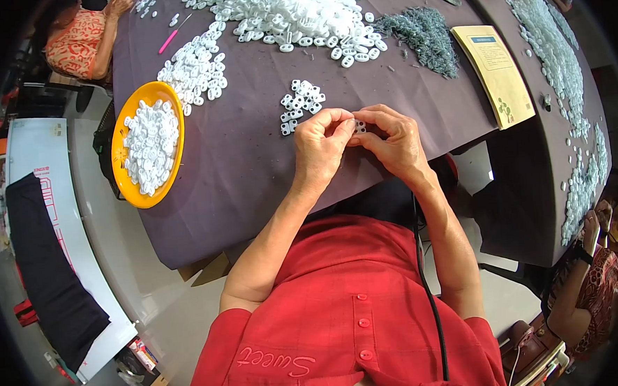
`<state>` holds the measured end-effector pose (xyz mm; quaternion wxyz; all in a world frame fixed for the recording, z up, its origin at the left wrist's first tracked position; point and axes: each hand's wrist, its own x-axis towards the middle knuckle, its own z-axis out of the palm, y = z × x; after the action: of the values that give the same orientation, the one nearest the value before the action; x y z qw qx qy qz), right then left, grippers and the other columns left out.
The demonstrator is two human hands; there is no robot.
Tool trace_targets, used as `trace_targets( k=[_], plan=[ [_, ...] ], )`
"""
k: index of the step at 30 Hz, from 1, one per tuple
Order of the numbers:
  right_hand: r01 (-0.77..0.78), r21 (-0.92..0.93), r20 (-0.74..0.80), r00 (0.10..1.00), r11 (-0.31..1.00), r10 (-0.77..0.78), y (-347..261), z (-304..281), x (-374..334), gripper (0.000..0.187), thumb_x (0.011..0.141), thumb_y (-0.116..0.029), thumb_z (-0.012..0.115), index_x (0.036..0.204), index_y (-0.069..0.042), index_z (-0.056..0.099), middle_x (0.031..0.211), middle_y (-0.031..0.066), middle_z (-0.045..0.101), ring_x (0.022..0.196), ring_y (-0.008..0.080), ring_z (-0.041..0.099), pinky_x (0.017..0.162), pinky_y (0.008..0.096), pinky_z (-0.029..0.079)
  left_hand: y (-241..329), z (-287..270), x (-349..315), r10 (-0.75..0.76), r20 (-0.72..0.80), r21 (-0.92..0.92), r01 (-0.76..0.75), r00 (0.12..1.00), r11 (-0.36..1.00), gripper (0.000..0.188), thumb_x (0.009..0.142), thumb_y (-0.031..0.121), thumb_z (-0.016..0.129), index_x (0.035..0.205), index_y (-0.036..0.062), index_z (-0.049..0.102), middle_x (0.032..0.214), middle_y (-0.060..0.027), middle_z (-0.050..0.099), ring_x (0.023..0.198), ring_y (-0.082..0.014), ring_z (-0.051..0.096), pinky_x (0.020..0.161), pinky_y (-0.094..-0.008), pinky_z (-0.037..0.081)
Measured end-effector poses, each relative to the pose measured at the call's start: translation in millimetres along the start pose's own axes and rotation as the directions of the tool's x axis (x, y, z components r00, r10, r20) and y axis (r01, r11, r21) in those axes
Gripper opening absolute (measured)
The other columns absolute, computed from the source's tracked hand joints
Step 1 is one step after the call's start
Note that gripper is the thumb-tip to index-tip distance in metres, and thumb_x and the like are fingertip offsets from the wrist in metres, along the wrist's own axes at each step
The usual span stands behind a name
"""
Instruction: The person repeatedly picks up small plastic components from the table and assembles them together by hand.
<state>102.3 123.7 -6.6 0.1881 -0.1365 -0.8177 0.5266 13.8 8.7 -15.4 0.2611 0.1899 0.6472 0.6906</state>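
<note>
Angles both forearms point(273, 237) inward from below | pinches white holed piece point(361, 127) in right hand point(395, 144), over worktop point(231, 172) near its front edge | bends left hand point(318, 153) in, fingertip to fingertip, cannot tell whether gripping too

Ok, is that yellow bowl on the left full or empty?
Not empty: small white pieces cover most of the yellow bowl, leaving bare rim around them; how deep, I cannot tell.
</note>
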Motion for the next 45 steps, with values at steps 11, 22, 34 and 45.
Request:
trace_targets(
  k=[11, 22, 34, 45],
  plan=[
    [0.079, -0.001, -0.011, 0.997, 0.997, -0.079, 0.6, 0.4, 0.3, 0.023, 0.071, -0.005, 0.068, 0.093, 0.001, 0.064, 0.087, 0.0090, 0.063, 0.072, 0.0170, 0.062, 0.063, 0.0265, 0.049, 3.2, -4.6, 0.8, 0.031, 0.057, 0.121, -0.038, 0.998, 0.992, 0.006, 0.081, 0.003, 0.059, 0.082, -0.0016, 0.063, 0.062, 0.0003, 0.060, 0.055, -0.0038, 0.054, 0.050, -0.0186, 0.044],
    [0.034, -0.011, 0.009, 0.999, 0.999, -0.034, -1.0, -1.3, 0.2, 0.026, 0.072, -0.007, 0.069, 0.096, 0.001, 0.064, 0.090, 0.0079, 0.063, 0.073, 0.0163, 0.062, 0.063, 0.0265, 0.048, -0.3, -3.8, -0.8, -0.056, 0.023, -0.035, 0.056, 0.998, 0.998, 0.006, 0.082, 0.002, 0.058, 0.083, -0.0017, 0.063, 0.069, -0.0005, 0.061, 0.060, -0.0049, 0.056, 0.055, -0.0191, 0.048],
    [0.040, -0.002, 0.015, 0.999, 0.999, -0.039, -3.0, -1.6, 0.9, 0.025, 0.071, -0.004, 0.068, 0.095, 0.001, 0.064, 0.090, 0.0079, 0.063, 0.072, 0.0161, 0.061, 0.063, 0.0262, 0.048, 0.9, -4.1, 0.3, -0.040, 0.041, -0.003, 0.041, 0.998, 0.999, 0.007, 0.083, 0.004, 0.059, 0.084, -0.0016, 0.063, 0.069, -0.0012, 0.061, 0.061, -0.0047, 0.056, 0.055, -0.0196, 0.049],
    [0.077, -0.014, 0.040, 0.996, 0.997, -0.076, 0.2, -3.4, 2.8, 0.024, 0.070, 0.000, 0.067, 0.093, 0.005, 0.063, 0.088, 0.0095, 0.064, 0.076, 0.0153, 0.062, 0.066, 0.0248, 0.049, -0.1, -5.0, -1.0, 0.027, 0.061, 0.099, -0.033, 0.998, 0.994, 0.008, 0.081, 0.003, 0.059, 0.085, -0.0021, 0.063, 0.066, -0.0014, 0.062, 0.058, -0.0055, 0.056, 0.053, -0.0200, 0.046]
  ],
)
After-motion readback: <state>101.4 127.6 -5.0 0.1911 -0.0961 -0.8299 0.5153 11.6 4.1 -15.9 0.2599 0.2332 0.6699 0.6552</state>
